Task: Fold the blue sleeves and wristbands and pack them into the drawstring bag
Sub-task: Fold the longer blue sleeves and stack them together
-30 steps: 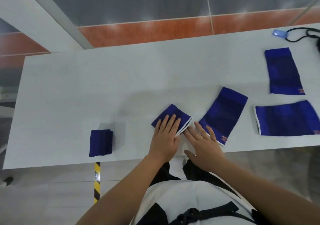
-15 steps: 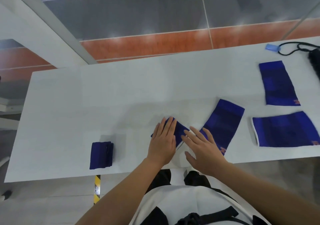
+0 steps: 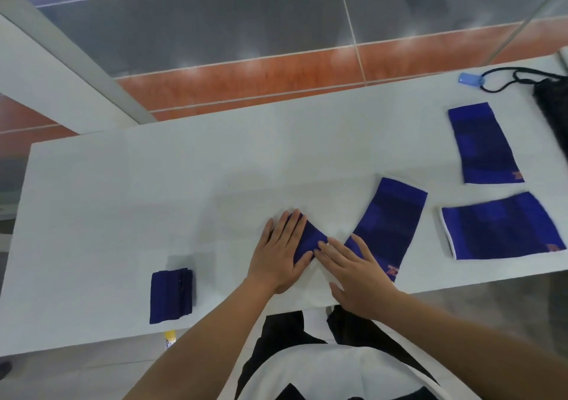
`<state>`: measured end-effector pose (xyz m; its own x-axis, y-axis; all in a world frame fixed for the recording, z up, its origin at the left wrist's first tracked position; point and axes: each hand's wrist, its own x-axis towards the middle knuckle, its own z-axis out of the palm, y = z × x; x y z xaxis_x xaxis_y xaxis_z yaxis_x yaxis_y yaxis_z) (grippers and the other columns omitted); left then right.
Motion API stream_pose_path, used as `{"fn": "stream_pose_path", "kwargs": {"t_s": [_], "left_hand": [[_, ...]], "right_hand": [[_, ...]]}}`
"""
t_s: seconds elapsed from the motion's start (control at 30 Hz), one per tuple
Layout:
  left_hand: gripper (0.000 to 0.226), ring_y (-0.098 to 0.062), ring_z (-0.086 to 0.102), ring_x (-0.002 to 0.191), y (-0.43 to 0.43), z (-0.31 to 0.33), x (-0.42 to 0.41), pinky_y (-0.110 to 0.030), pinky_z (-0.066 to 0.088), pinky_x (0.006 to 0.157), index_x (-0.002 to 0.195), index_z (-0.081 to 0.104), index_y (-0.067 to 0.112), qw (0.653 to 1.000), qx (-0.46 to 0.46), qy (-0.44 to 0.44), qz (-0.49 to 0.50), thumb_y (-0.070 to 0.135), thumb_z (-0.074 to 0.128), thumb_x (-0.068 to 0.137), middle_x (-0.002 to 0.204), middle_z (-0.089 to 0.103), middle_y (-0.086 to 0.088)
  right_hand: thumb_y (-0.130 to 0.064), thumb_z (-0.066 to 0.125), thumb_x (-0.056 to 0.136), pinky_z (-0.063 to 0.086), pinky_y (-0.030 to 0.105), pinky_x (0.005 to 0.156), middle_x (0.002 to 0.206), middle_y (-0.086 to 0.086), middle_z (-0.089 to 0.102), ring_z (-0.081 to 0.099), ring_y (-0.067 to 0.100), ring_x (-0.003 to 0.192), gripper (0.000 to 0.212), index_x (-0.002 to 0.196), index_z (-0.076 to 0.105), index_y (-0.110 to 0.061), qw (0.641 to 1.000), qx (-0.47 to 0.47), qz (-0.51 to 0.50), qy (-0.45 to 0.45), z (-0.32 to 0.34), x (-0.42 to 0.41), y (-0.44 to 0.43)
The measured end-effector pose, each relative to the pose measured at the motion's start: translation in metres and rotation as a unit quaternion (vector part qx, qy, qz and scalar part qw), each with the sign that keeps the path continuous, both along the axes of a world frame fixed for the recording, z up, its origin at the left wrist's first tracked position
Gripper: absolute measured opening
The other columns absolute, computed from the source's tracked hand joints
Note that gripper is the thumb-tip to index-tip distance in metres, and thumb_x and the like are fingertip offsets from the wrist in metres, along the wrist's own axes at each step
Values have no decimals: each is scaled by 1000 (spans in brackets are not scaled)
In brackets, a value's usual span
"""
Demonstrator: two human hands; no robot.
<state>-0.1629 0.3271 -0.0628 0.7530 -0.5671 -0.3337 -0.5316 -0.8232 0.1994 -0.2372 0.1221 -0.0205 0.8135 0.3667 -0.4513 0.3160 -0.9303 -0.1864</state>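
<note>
Right hand (image 3: 356, 273) now touches the left hand (image 3: 281, 253). Both press flat, fingers straight, on the folded blue fabric sleeve (image 3: 307, 236) at the white tabletop's (image 3: 153, 199) 6 o'clock.

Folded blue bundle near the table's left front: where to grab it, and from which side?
Probably pinch the folded bundle across its short width from above, squeezing both long edges. It lies flat on the table in stacked layers, apart from the other pieces.
</note>
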Motion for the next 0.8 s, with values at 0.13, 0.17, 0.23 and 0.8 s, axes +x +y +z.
{"fn": "stream_pose_path", "kwargs": {"t_s": [0.13, 0.17, 0.23, 0.8], "left_hand": [[76, -16, -21, 152, 6, 5, 17, -45, -4, 125, 158, -13, 20, 999, 18, 19, -38, 62, 12, 101, 166, -18, 3], [76, -15, -22, 152, 7, 8, 22, -45, -5, 125, 157, -14, 21, 998, 19, 28, -47, 62, 13, 100, 166, -19, 4], [74, -17, -17, 153, 8, 15, 26, -44, -5, 125, 159, -5, 23, 998, -4, 43, -37, 60, 20, 100, 167, -12, 6], [50, -19, 20, 151, -100, 67, 35, -33, 15, 122, 152, 36, 22, 989, -109, 101, 17, 20, 43, 103, 163, 29, 0]], "right_hand": [[-44, 46, 97, -11, 52, 119, 168, -4, 11, 0, 18, 154, 69, 158, 17, -27, 999, 42, -24, 6, 1, 7, 5], [-45, 42, 99, -12, 53, 120, 168, -6, 4, -7, 17, 154, 68, 158, 13, -29, 998, 52, -43, 12, 5, 8, 6], [-48, 39, 100, -8, 51, 122, 168, -6, 5, -8, 17, 154, 64, 158, 16, -30, 992, 74, -105, -9, 14, 6, 5], [-49, 43, 98, -2, 47, 123, 168, -5, 8, -2, 15, 154, 63, 156, 25, -31, 943, 80, -321, 37, 4, -25, -53]]}}
